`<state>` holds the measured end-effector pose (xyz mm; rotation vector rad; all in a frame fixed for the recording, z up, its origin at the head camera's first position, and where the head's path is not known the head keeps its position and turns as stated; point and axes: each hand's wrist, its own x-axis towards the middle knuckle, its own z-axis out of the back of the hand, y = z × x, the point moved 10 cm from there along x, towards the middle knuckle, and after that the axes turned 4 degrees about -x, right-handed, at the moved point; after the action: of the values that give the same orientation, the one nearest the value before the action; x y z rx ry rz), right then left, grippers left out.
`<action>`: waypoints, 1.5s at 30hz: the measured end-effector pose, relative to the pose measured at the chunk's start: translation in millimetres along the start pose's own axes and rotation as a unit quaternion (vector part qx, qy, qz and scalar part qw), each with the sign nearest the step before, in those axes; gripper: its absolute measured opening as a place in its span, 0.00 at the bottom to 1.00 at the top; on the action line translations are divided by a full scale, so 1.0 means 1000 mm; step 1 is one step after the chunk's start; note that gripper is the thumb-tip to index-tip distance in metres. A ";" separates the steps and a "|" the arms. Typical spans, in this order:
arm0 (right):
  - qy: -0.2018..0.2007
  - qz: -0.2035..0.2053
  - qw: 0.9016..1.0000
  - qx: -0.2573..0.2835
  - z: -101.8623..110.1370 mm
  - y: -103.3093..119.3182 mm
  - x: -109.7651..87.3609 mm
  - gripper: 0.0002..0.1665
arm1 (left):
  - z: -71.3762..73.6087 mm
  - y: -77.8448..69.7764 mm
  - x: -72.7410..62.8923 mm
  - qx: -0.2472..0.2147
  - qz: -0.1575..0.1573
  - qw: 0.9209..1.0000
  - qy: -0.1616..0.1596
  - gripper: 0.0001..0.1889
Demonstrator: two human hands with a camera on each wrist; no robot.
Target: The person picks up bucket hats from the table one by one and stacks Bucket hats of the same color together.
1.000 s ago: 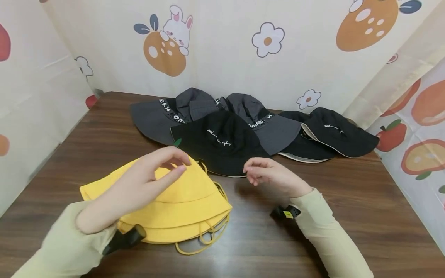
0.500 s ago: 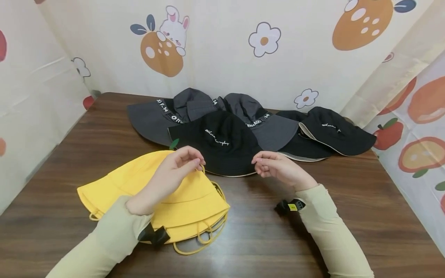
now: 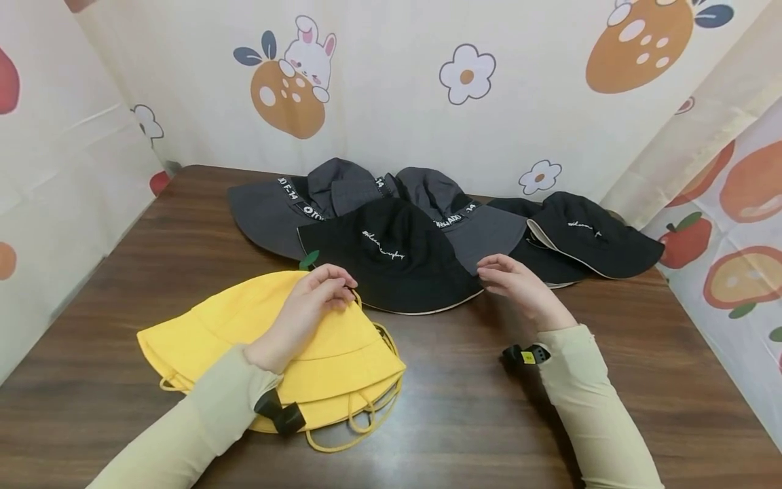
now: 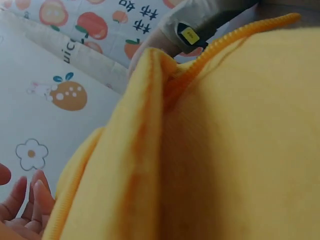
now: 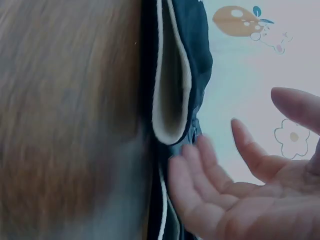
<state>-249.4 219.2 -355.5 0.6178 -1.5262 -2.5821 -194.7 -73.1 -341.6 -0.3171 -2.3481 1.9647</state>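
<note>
My left hand (image 3: 305, 309) is over a stack of yellow bucket hats (image 3: 351, 370) on the front left of the table, fingers loosely bent. In the left wrist view yellow cloth (image 4: 240, 140) fills most of the picture, and the left fingers (image 4: 37, 200) show beside it, holding nothing. A green leaf tab (image 3: 309, 260) sticks up from the top hat. My right hand (image 3: 522, 288) hovers at the right brim of a black bucket hat (image 3: 403, 278) with white script. In the right wrist view its fingers (image 5: 190, 185) are spread, with nothing in them.
Dark grey hats with lettered bands (image 3: 269, 214) lie behind the black one. Folded black hats (image 3: 599, 238) with pale edging sit at the right. Yellow cords (image 3: 354, 441) trail onto the brown table (image 3: 464, 421). A printed curtain (image 3: 391, 102) stands behind.
My left hand has moved right across the yellow hats, toward the leaf tab's side. My right hand has shifted right along the black hat's brim, and its fingers have straightened somewhat.
</note>
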 end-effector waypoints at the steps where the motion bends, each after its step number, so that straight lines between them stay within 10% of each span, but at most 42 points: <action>1: 0.001 -0.007 1.000 -0.005 0.000 -0.002 0.000 0.25 | 0.001 0.002 0.001 -0.004 -0.001 1.000 -0.002 0.09; 13: 0.007 -0.042 0.996 0.078 -0.016 -0.010 0.005 0.33 | 0.003 0.013 0.005 -0.037 -0.004 0.999 -0.013 0.06; 21: 0.033 -0.031 0.952 0.304 -0.039 -0.007 0.012 0.06 | 0.003 0.013 0.005 -0.026 -0.006 1.000 -0.005 0.07; 23: 0.045 -0.017 0.953 0.298 -0.045 -0.005 0.013 0.01 | 0.004 0.013 0.005 -0.021 -0.004 1.000 -0.005 0.07; 30: 0.068 0.017 0.961 0.266 -0.058 0.001 0.014 0.35 | 0.005 0.014 0.004 -0.020 -0.004 1.000 -0.007 0.07; 36: -0.010 -0.023 0.988 0.155 -0.049 -0.004 0.014 0.36 | 0.006 0.015 0.004 -0.024 -0.002 1.000 -0.012 0.07; 45: -0.038 -0.013 0.984 0.175 -0.027 -0.004 0.012 0.36 | 0.004 0.015 0.004 -0.028 0.003 1.000 -0.012 0.07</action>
<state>-249.2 196.1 -374.0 0.5731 -2.0320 -2.3956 -197.7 -73.4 -357.6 -0.3056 -2.4221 1.9196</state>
